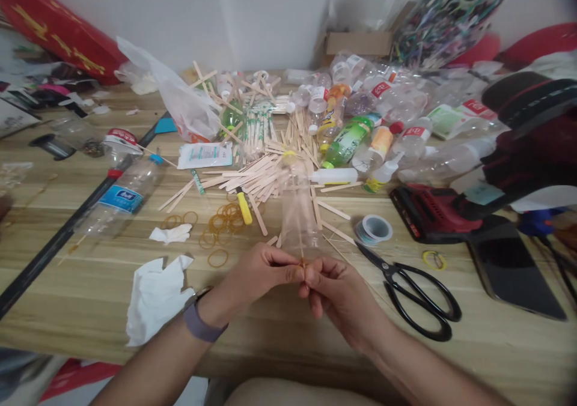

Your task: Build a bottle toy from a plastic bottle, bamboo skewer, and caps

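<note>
A clear plastic bottle (297,208) with a yellow cap lies in front of me, its base toward my hands. A thin wooden stick (302,247) shows at its near end, with an amber rubber band (303,263) around it. My left hand (265,268) pinches the band between thumb and forefinger. Against it, my right hand (336,286) is closed, its fingertips on the same band; the exact grip is partly hidden. Left of the bottle lie loose rubber bands (225,220) and a yellow-handled tool (244,206).
Black scissors (419,292) and a wire spool (374,230) lie to the right, near a red power tool (437,214). Craft sticks (265,175) and plastic bottles (351,139) crowd the back. On the left are a labelled bottle (121,199), a black bar (54,256) and tissue (155,298).
</note>
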### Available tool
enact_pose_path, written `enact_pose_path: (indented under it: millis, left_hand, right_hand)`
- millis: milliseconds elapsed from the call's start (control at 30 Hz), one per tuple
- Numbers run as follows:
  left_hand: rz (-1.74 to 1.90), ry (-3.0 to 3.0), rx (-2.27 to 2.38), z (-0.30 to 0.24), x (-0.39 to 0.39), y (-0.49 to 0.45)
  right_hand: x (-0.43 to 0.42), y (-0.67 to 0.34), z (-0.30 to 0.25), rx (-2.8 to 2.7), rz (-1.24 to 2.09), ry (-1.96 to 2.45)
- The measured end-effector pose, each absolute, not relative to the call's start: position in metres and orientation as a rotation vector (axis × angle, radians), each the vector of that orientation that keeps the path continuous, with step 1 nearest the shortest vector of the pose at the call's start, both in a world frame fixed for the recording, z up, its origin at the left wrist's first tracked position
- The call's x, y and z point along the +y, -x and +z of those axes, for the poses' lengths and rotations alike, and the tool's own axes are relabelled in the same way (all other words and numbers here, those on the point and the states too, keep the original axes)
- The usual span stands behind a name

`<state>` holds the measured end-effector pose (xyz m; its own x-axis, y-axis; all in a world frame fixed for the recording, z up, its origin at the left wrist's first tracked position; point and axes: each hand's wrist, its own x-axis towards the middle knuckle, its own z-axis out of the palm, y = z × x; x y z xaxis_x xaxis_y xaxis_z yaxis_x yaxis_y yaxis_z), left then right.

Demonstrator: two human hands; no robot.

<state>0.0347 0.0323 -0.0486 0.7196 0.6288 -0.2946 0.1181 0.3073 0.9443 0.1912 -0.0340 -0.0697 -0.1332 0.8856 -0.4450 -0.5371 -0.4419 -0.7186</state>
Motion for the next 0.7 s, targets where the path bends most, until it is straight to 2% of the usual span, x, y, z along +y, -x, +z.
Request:
enact_pose_path:
  millis: [167, 367, 700]
  left_hand:
    - [0.397, -0.948, 0.648, -0.046, 0.023, -0.045]
    - [0.432, -0.768, 0.793, -0.055, 0.026, -0.044]
    - [0.437, -0.818, 0.780, -0.055, 0.024, -0.045]
  right_hand:
    - [-0.036, -0.189, -0.068, -0.487, 1.788, 1.077]
    - [-0.037, -0.191, -0.068, -0.341, 1.947, 0.948]
    - [-0.034, -0.191, -0.071, -0.223, 2.060, 0.899]
